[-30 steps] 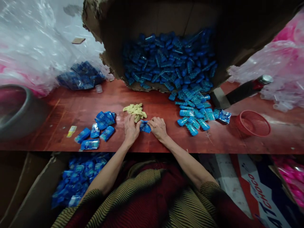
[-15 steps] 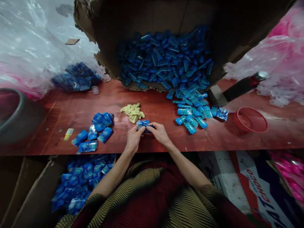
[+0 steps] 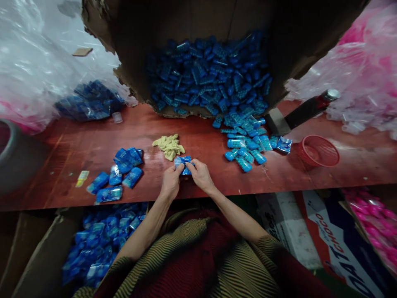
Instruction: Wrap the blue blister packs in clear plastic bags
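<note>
Blue packet [image 3: 184,160]: being held between 4 and 5 o'clock of the yellow pile [image 3: 169,146] | Left hand [image 3: 171,179] and right hand [image 3: 201,175]: pinching it at 9 and 3 o'clock | Handling, judged: probably weighing little, flexing softly, feeling slippery; side edges offering firmest hold

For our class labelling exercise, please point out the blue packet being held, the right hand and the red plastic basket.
Blue packet [image 3: 185,159]: head view, its upper middle part.
Right hand [image 3: 202,175]: head view, back of the hand.
Red plastic basket [image 3: 324,160]: head view, its slatted wall.
</note>
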### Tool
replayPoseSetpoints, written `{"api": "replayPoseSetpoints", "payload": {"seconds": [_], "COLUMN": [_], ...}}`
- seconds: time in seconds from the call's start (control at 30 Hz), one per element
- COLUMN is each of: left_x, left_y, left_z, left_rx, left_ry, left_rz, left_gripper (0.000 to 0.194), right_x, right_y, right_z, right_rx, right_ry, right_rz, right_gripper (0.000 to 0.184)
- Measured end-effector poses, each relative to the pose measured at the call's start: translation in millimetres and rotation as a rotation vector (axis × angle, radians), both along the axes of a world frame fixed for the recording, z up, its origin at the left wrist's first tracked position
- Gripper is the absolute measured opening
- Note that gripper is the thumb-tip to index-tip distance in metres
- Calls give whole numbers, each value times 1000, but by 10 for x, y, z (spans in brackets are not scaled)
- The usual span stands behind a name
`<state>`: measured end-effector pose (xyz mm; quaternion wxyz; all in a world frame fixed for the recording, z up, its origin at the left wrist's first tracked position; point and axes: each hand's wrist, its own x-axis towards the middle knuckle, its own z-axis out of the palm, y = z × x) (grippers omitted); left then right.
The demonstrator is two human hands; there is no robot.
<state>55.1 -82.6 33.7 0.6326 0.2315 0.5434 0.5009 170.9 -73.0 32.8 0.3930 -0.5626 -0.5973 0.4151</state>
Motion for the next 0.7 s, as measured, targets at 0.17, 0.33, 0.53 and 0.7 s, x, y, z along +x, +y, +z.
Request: {"api": "replayPoseSetpoints", "payload": {"seconds": [0.17,0.33,0.53,0.7], "left_x": [-297,-402,-247,-142], "left_y": [-78,-87,-62,-13], "left_z": [106,94,145,138], "left_rx": [-72,-121,-224,-282], "left_ry": [-7,-115,-290,-336], "left_rz": [-73,1,8,-41], "left_gripper": [33,24,10,15], "right_x": [23,18,232,375], "right_y": [82,171,119,59], "right_z": [44,-82,-167,-1], "right_rx": [11,259,247,31], "right_ry": [-94,-633,-791,-130], "right_rz": [209,386,352,144], "right_gripper": [36,25,25,26]}}
